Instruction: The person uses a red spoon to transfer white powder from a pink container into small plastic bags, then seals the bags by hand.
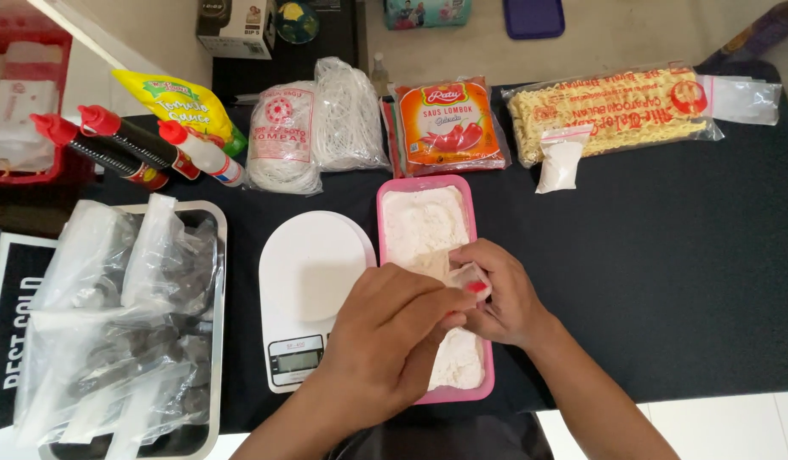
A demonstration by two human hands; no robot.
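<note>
A: Left of the fingers: tray [217, 255] of clear bags, then scale [313, 290]. Left hand [394, 336] and right hand [500, 298], fingers pinched shut together on a small bag [471, 279] over the pink tub [437, 183] of flour.

B: Step?

A: Looks like filling or closing the bag; weighing would call for the scale beside them. Bag mostly hidden by fingers; contents unclear.

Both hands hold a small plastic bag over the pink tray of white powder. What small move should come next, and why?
Probably press the small bag shut. Both the left hand and the right hand pinch it over the pink tray, and a sealed bag of white powder already lies further back.
</note>
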